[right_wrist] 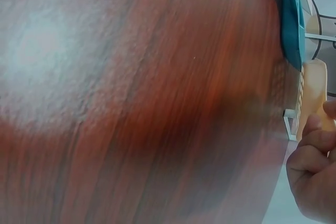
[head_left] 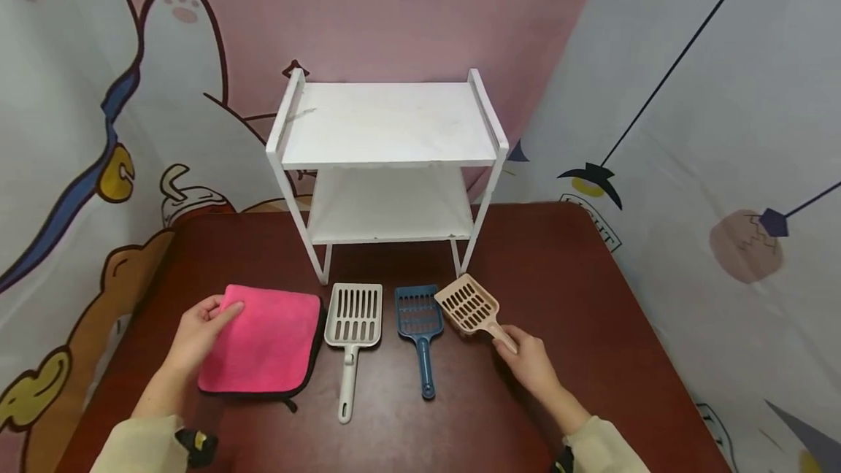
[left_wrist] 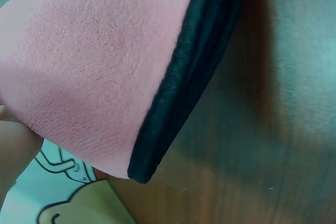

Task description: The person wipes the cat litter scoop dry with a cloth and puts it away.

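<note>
A folded pink cloth (head_left: pixel 269 341) with a dark edge is at the left of the table, and my left hand (head_left: pixel 200 331) pinches its upper left corner. In the left wrist view the cloth (left_wrist: pixel 100 72) fills the upper left. My right hand (head_left: pixel 528 360) grips the handle of a beige slotted litter scoop (head_left: pixel 469 304), its head tilted and raised slightly over the table. Between the hands lie a white litter scoop (head_left: pixel 353 316) and a blue litter scoop (head_left: pixel 420 312), handles toward me. The beige scoop's head is close to the blue one's right edge.
A white two-tier shelf (head_left: pixel 390 122) stands at the back of the dark red-brown table (head_left: pixel 545 261), behind the scoops. Walls with cartoon prints (head_left: pixel 690 130) close in the back and both sides.
</note>
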### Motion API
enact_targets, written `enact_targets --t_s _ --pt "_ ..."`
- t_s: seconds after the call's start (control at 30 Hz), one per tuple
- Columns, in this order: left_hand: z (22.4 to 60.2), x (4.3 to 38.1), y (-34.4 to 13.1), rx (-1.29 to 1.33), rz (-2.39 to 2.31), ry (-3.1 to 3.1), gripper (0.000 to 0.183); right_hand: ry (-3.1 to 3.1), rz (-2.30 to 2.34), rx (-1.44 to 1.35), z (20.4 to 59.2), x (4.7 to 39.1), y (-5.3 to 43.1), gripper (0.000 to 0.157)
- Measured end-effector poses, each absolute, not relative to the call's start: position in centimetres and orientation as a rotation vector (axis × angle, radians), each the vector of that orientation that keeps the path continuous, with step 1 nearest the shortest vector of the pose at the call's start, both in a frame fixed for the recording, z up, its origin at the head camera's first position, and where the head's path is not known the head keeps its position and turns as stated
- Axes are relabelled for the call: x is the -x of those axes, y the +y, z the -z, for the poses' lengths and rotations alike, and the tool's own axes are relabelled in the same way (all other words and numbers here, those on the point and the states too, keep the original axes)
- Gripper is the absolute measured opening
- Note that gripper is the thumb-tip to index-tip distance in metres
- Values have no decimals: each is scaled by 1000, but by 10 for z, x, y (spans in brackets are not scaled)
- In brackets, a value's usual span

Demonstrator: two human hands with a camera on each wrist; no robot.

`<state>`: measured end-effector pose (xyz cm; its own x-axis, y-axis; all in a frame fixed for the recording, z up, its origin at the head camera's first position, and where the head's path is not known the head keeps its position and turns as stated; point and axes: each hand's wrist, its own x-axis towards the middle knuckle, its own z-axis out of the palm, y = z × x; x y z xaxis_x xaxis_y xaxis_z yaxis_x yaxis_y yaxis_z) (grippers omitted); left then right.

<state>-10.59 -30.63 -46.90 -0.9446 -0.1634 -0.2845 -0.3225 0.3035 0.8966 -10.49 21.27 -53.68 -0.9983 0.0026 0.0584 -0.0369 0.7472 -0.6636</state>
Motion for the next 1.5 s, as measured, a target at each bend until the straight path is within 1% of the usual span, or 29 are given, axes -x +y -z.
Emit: enact_targets --t_s 0.13,0.33,0.53,0.83,1.07,1.5 --pt "460 105 -305 411 -1692 2463 15 -2869 -1118 -29 536 105 213 23" --pt "448 109 -294 365 -1660 2483 16 -2820 -1135 -36 533 102 216 21" --pt "437 110 -283 321 -1680 2498 18 -2740 -1121 -150 527 103 218 18" --pt "425 116 -263 284 -1746 2576 30 -2733 -1169 -280 515 103 211 17" --pt "419 123 -248 247 -1692 2631 46 -2791 -1197 -341 501 103 198 16" --pt "409 140 -208 69 -1677 2636 43 -2808 -1250 -554 478 112 171 16"
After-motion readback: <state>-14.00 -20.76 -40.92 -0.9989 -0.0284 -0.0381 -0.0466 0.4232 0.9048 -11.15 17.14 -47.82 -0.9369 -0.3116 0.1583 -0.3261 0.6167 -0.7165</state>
